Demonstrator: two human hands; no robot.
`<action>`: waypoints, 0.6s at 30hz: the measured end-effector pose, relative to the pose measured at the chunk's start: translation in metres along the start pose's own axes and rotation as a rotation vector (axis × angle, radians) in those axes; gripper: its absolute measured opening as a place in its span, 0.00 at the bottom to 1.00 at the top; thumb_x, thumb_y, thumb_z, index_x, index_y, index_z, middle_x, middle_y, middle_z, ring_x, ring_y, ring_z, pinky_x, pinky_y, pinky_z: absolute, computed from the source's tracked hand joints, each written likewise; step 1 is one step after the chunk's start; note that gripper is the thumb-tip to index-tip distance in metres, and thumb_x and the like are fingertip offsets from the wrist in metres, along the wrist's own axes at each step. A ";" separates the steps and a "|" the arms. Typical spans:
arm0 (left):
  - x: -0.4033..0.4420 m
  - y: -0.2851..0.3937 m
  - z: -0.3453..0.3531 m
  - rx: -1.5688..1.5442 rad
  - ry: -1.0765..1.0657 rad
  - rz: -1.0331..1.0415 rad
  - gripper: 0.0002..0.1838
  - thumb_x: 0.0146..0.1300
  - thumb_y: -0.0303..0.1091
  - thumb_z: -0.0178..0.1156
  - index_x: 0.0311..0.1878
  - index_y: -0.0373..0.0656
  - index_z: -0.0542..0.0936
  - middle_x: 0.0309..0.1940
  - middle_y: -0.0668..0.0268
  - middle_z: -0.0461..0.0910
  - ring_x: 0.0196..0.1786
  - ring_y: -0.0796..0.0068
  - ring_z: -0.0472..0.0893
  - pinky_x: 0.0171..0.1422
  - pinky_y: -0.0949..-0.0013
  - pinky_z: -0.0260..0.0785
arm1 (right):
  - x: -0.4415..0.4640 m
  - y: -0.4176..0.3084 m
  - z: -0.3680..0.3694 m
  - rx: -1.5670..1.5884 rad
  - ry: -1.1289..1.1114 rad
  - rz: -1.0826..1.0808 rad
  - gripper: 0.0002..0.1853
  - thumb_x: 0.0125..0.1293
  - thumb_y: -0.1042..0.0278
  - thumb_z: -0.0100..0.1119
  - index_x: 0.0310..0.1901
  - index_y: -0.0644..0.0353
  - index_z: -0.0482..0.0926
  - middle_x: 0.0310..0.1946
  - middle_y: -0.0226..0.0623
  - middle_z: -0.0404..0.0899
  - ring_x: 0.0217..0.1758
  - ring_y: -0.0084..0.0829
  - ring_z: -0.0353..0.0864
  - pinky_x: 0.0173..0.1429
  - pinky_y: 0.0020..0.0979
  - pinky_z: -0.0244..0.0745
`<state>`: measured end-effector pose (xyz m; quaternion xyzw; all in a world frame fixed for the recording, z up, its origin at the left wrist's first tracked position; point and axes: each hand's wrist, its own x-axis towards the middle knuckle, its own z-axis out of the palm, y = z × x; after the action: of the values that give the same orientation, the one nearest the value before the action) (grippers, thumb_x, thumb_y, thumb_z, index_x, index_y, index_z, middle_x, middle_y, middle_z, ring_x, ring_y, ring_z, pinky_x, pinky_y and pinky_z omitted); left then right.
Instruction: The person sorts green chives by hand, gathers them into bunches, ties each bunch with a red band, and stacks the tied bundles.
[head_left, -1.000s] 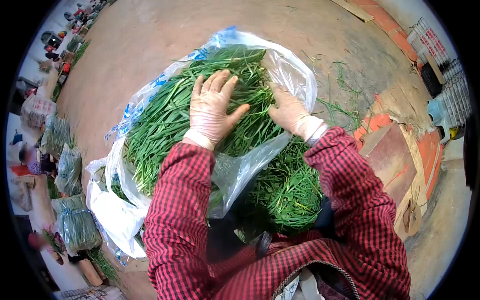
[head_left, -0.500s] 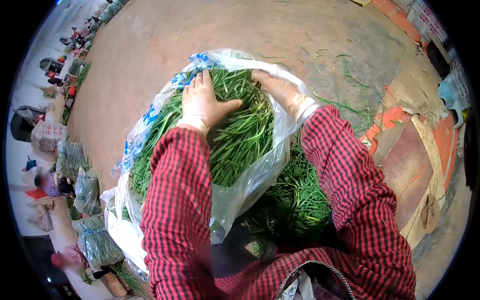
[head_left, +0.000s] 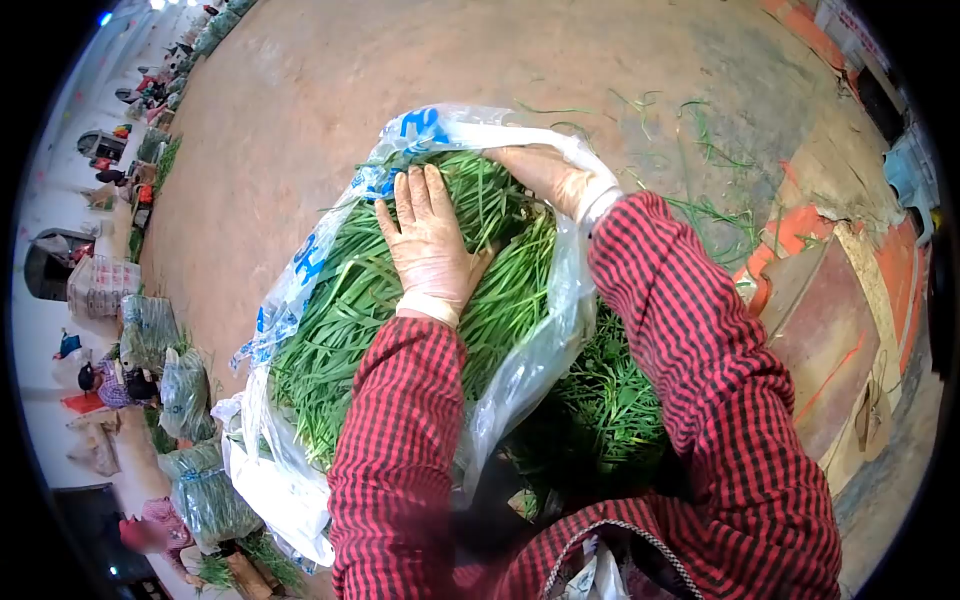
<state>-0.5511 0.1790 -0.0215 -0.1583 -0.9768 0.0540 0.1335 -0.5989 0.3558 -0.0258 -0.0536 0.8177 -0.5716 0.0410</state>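
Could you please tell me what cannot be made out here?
Head view:
Clear plastic bag with blue print: bottom hidden by long green leaves; wording crumpled, unreadable.
Pale-gloved right hand: fingertips hidden among leaves and bag rim.
Loose green leafy pile: right side hidden by the red-and-black checked sleeve.
People along the left: too small to tell what they handle.

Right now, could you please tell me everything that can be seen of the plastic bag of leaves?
The plastic bag looks thin, transparent and crinkled, with blue printing on its far and left sides and a white band at the far rim. Its mouth is open upward, full of green leaves; more greens show beside its near right side. The right hand is at its far right rim; whether it grips plastic is unclear.
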 end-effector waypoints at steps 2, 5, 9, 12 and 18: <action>0.005 0.001 -0.007 0.016 -0.056 -0.069 0.68 0.36 0.61 0.77 0.75 0.37 0.51 0.74 0.55 0.56 0.78 0.55 0.51 0.80 0.46 0.34 | -0.014 -0.011 0.001 -0.045 0.008 -0.007 0.30 0.69 0.45 0.53 0.63 0.61 0.74 0.62 0.38 0.77 0.63 0.32 0.75 0.67 0.30 0.65; 0.003 0.000 -0.020 -0.043 -0.014 -0.054 0.69 0.32 0.57 0.80 0.75 0.37 0.51 0.73 0.58 0.58 0.78 0.56 0.51 0.80 0.45 0.34 | -0.028 -0.025 0.002 -0.115 0.064 -0.009 0.35 0.66 0.40 0.55 0.61 0.66 0.73 0.55 0.50 0.79 0.60 0.42 0.77 0.63 0.35 0.70; -0.008 -0.022 -0.027 -0.325 0.075 -0.017 0.49 0.36 0.50 0.78 0.64 0.42 0.71 0.57 0.61 0.76 0.69 0.63 0.69 0.79 0.47 0.40 | -0.049 -0.059 -0.010 -0.092 -0.030 -0.116 0.44 0.63 0.31 0.55 0.59 0.73 0.73 0.50 0.51 0.81 0.55 0.40 0.79 0.61 0.35 0.72; -0.012 -0.039 -0.019 -0.419 0.178 0.005 0.39 0.38 0.42 0.77 0.58 0.41 0.76 0.50 0.58 0.80 0.61 0.60 0.75 0.78 0.53 0.48 | -0.033 -0.048 -0.028 0.312 -0.132 -0.123 0.36 0.68 0.35 0.52 0.54 0.67 0.76 0.43 0.45 0.81 0.47 0.32 0.82 0.54 0.31 0.76; -0.059 -0.092 -0.029 -1.966 0.107 -0.345 0.24 0.56 0.31 0.69 0.57 0.38 0.78 0.53 0.60 0.81 0.55 0.63 0.79 0.63 0.59 0.70 | -0.022 -0.010 -0.061 0.732 0.114 0.022 0.26 0.72 0.47 0.53 0.54 0.67 0.76 0.46 0.43 0.80 0.47 0.31 0.82 0.56 0.32 0.78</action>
<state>-0.5165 0.0754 0.0054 -0.0566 -0.5899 -0.8055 -0.0069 -0.5844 0.4125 0.0043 0.0052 0.5607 -0.8278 0.0179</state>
